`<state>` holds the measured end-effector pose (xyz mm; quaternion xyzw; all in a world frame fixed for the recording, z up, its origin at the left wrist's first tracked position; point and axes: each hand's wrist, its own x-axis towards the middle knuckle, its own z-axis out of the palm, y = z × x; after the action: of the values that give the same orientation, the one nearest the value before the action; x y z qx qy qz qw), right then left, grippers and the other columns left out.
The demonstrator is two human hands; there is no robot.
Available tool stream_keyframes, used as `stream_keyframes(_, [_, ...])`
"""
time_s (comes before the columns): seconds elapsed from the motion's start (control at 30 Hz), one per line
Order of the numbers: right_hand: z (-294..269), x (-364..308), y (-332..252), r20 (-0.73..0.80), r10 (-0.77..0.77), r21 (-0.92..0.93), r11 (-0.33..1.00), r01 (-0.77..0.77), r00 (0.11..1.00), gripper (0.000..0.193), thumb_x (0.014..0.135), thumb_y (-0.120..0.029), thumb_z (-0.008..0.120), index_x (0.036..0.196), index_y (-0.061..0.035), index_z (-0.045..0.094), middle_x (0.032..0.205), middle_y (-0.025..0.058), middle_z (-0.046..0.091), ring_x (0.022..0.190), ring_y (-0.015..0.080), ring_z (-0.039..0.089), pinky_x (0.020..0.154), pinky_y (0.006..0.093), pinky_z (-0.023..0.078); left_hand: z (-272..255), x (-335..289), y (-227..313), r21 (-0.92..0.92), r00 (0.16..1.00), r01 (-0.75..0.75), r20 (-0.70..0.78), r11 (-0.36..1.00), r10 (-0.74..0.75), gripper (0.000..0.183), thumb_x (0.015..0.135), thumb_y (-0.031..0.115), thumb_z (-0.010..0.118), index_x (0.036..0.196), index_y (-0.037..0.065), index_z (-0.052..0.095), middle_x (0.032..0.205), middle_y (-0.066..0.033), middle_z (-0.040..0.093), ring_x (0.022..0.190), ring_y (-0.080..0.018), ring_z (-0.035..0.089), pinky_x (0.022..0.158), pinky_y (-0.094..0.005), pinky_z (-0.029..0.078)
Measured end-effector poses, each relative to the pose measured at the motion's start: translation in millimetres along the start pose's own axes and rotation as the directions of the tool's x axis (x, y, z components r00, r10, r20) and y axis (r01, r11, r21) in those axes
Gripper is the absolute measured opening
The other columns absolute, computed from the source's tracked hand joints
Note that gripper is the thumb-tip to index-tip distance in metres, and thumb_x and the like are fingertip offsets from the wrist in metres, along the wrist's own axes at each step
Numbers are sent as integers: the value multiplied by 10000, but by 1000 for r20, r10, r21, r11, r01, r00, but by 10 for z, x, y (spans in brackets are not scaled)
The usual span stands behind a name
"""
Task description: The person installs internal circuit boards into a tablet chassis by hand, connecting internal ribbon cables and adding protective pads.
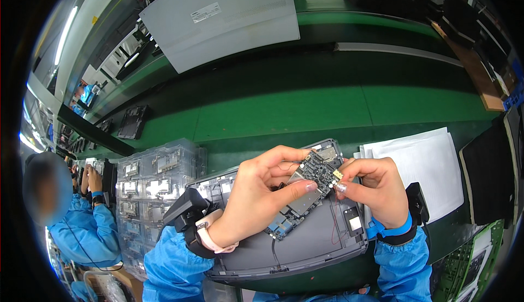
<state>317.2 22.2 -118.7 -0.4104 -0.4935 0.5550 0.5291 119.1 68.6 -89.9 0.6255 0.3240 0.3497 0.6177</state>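
My left hand (265, 184) grips a populated circuit board (297, 210) by its edges, thumb across its face. The board is tilted above an opened dark grey device housing (311, 250). At the board's right edge, the fingertips of my right hand (376, 187) are pinched together on a small wire connector (338, 175). Whether the connector is seated in the board cannot be made out. Thin dark red wires (334, 226) run from there down into the housing, near a small black module with a white label (355, 223).
Clear plastic trays (158, 184) of boards stand at left, beside a co-worker in a blue sleeve (90, 236). White sheets (431, 171) and a black panel (488, 171) lie at right. Beyond is a green bench (284, 100), with a large grey panel (229, 18) above it.
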Motion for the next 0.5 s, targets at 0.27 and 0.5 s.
stream_keyframes(0.27, [19,19,21,-1,1,79,997,-1,1000,29,775,20,642,795,40,638,714,62,644,695,102,592,666,231,463,-28,27,15,-48,995,95,25,994,-94,388,790,-92,631,1155,-45,512,1015,-140,654,907,-137,631,797,-232,522])
stream_keyframes(0.5, [85,-10,32,-78,17,18,1000,-15,997,32,772,17,642,793,41,641,708,57,641,684,89,580,646,222,453,35,-27,8,155,995,-82,-43,985,89,377,802,-80,624,1159,-60,506,1027,-149,649,920,-142,627,807,-240,519])
